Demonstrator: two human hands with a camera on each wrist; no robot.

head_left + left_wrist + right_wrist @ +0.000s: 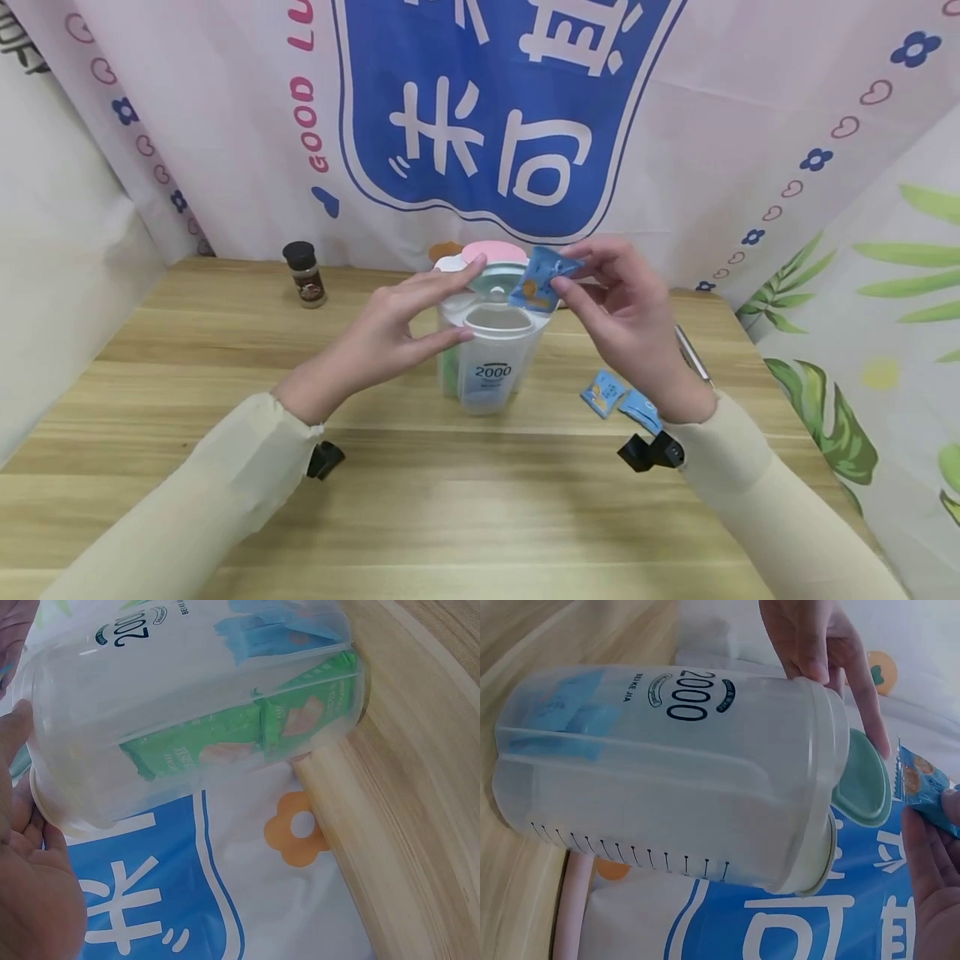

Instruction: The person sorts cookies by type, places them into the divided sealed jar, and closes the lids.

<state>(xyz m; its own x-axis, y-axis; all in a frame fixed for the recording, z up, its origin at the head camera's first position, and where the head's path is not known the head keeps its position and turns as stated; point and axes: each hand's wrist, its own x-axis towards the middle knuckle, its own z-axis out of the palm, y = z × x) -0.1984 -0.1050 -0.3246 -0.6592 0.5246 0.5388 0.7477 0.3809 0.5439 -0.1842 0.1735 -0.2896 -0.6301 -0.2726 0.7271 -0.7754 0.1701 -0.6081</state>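
Observation:
A translucent storage container (487, 392) marked 2000 stands upright on the table, its front compartment uncovered. Tipped up behind that opening is a green flap (862, 780). With fingers fairly straight, my left hand (390, 325) rests at the container's top, thumb by the rim and a finger at the flap. My right hand (630, 304) pinches a small blue snack packet (542, 282) between thumb and fingers, just above the lid's right side. Through the walls show blue packets (562, 716) in one compartment and green packets (217, 742) in another.
Two more blue packets (603, 393) lie on the wooden table (480, 517) near my right wrist. A black-capped jar (306, 275) stands at the back left. Beyond my right wrist lies a slim metallic object (692, 354). A printed cloth (247, 167) hangs behind the table.

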